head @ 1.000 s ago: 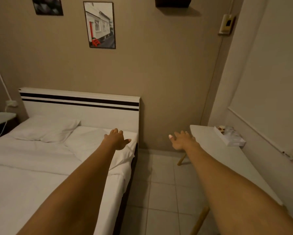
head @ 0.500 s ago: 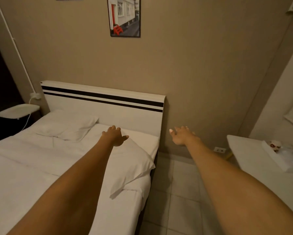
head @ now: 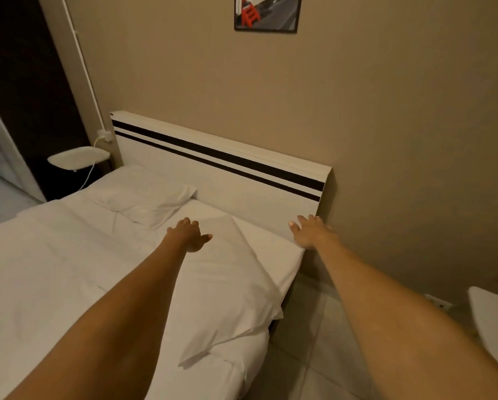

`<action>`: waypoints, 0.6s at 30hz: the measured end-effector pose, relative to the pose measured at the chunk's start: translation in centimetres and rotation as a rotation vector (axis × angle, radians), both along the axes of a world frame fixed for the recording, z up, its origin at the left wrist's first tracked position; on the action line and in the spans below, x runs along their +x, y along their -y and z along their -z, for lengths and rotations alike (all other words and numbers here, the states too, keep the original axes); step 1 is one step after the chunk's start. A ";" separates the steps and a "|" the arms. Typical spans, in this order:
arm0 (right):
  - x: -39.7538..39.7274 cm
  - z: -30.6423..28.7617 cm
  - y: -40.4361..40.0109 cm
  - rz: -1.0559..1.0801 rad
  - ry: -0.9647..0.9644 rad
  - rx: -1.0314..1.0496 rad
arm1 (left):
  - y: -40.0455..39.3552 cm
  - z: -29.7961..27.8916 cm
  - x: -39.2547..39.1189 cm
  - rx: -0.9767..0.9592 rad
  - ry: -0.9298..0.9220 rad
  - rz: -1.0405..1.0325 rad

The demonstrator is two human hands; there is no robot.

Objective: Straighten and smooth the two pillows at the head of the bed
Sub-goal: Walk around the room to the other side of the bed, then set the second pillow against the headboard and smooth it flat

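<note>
Two white pillows lie at the head of a white bed. The far pillow (head: 144, 202) rests by the headboard (head: 222, 180) on the left, a little rumpled. The near pillow (head: 227, 287) lies askew on the bed's right side, one corner hanging toward the bed's edge. My left hand (head: 188, 234) hovers over the near pillow's upper part, fingers spread and holding nothing. My right hand (head: 309, 232) reaches with spread fingers over the mattress's right corner beside the headboard's end, also holding nothing.
A white bedside shelf (head: 79, 157) with a cable stands left of the headboard. A tiled floor (head: 308, 342) runs along the bed's right side. A white table edge (head: 493, 316) shows at the far right. A framed picture (head: 266, 13) hangs on the beige wall.
The view has swung left and closer to the bed. Both hands now reach over the bed's head end; the right hand moved from above the floor to the mattress corner.
</note>
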State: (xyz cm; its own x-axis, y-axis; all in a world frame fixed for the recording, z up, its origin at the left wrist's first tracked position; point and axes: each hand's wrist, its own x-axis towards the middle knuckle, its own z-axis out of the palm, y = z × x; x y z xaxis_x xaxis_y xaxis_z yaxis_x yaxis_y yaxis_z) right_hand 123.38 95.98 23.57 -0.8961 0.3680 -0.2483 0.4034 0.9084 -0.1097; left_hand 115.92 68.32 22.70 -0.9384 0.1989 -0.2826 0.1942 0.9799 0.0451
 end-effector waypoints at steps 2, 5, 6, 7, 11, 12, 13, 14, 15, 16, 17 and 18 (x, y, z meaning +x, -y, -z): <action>-3.0 0.7 -1.3 -0.052 0.029 0.018 | -0.7 0.7 -1.8 -0.004 0.015 -0.055; -7.3 1.7 -2.4 -0.120 0.073 0.036 | -1.3 1.9 -4.3 0.009 0.041 -0.131; -8.7 2.0 -2.5 -0.145 0.080 0.035 | -1.4 2.4 -5.0 0.012 0.047 -0.150; -10.1 2.4 -2.5 -0.171 0.090 0.028 | -1.4 2.8 -5.8 0.012 0.054 -0.170; -14.5 4.6 -2.1 -0.264 0.142 0.000 | -0.8 4.9 -8.5 0.013 0.090 -0.254; -15.5 5.3 -2.2 -0.276 0.151 0.001 | -0.6 5.6 -9.3 0.018 0.099 -0.272; -16.7 6.0 -2.4 -0.287 0.160 0.002 | -0.4 6.2 -10.1 0.023 0.108 -0.290; -17.8 6.6 -2.5 -0.297 0.171 0.000 | -0.2 6.9 -10.9 0.027 0.118 -0.307; -19.1 7.3 -2.6 -0.307 0.181 -0.004 | 0.0 7.7 -11.7 0.029 0.129 -0.325; -20.3 7.9 -2.7 -0.314 0.188 -0.009 | 0.2 8.6 -12.6 0.030 0.138 -0.342; -21.5 8.6 -2.8 -0.320 0.192 -0.013 | 0.5 9.5 -13.4 0.034 0.146 -0.357; -22.8 9.4 -2.8 -0.326 0.195 -0.017 | 0.7 10.5 -14.2 0.041 0.153 -0.369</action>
State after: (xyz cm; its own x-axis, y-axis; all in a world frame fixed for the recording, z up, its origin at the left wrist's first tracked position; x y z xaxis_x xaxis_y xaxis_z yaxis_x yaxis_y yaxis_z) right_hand 100.61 98.81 14.17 -0.9010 0.0656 -0.4289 0.1081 0.9913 -0.0755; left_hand 101.71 67.67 12.21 -0.8964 -0.1297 -0.4238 -0.1826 0.9794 0.0864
